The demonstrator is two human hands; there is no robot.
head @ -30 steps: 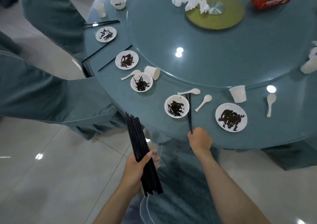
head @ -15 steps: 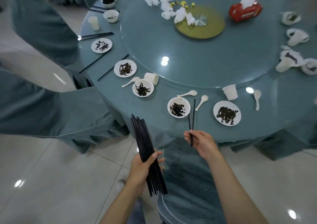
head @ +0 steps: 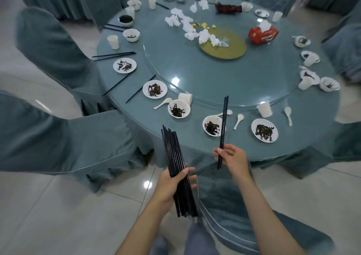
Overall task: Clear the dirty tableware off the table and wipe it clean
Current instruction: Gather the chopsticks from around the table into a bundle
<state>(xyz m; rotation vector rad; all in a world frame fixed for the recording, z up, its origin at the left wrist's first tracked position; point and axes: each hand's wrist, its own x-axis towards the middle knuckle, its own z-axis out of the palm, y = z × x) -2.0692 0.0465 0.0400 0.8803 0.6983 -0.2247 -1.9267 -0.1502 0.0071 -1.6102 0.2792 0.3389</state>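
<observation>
**Clearing chopsticks from the dining bench.** The left hand (head: 172, 182) is gripping a bundle of black chopsticks (head: 172, 149), with fingers and thumb wrapped round its lower half, just off the near edge of the bench (head: 304, 122). To its right, the right hand (head: 232, 158) is pinching a pair of chopsticks (head: 224, 118) near the lower end, tips pointing up over the bench.

The step in hand appears to be adding the pair to the bundle. This is best done by laying the pair parallel to the bundle, ends level. The left thumb should be loosening only enough to admit it, so that no stick is slipping out below.

Along the near rim, from the left, a plate (head: 124, 65), a second plate (head: 155, 89), a bowl (head: 179, 108), a second bowl (head: 213, 126) and a third plate (head: 264, 130) are each holding dark smeared residue. A tipped cup (head: 185, 98) is lying just beside the first bowl. An upright cup (head: 264, 109) is standing beyond the third plate, its contents hidden. Dishes on the far rim are blurred, though they are probably soiled likewise.
</observation>
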